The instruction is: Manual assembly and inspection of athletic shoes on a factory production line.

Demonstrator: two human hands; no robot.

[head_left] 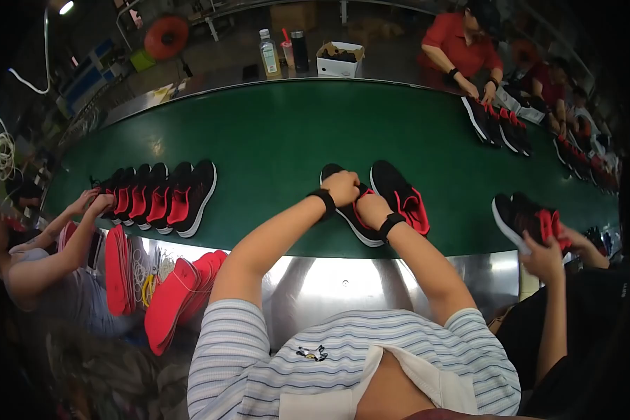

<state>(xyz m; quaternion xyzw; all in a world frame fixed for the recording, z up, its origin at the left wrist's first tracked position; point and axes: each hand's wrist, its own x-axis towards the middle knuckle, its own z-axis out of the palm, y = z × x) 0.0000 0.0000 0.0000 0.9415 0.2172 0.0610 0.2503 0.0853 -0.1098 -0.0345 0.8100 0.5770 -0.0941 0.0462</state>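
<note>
A black sneaker (330, 170) with a white sole and red lining lies on the green belt in front of me, its toe pointing away. My left hand (341, 187) is closed over its upper near the lacing. At the shoe's opening, my right hand (373, 210) is closed on the collar and tongue area; its fingertips are partly hidden. Close to the right of it rests a matching black sneaker (388, 175), its red-lined opening toward me, and neither hand holds it.
Several black sneakers (203, 187) stand in a row at left, beside a person's hands. Tied red insoles (178, 297) hang below the belt edge. At right, another person's hands hold sneakers (514, 220). Across the belt are a white box (337, 66), a bottle (269, 54) and a worker (458, 45).
</note>
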